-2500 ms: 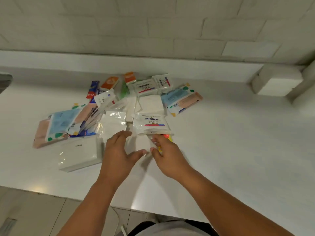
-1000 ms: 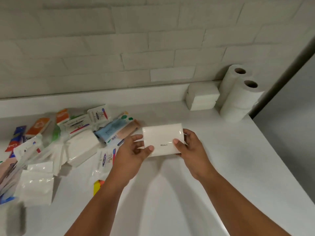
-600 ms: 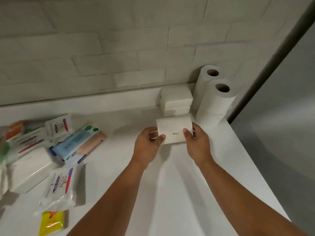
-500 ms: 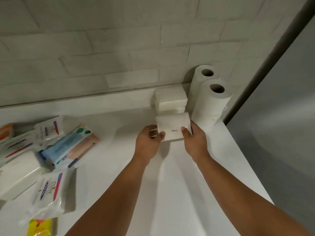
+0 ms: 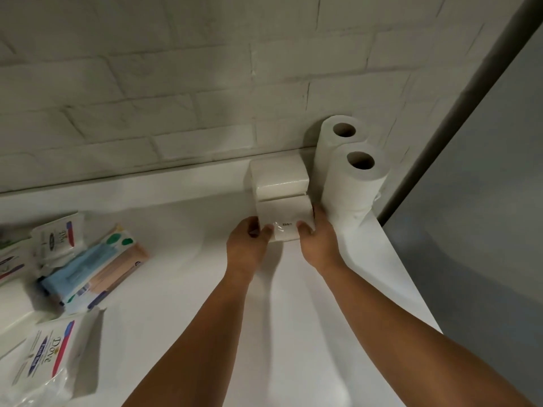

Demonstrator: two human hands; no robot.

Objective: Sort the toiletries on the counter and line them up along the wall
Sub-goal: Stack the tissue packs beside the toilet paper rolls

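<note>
White tissue pack (image 5: 283, 214) is gripped at both short ends, the left hand (image 5: 248, 248) and right hand (image 5: 318, 245) curled round it. Its long axis is held parallel to the wall, labelled face toward the camera, just before the stacked tissue packs (image 5: 279, 177), beside the paper rolls (image 5: 351, 186).

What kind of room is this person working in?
Probably a bathroom or washroom: a white counter along a white-painted brick wall, two upright white paper rolls, and white plastic Dove packets.
</note>
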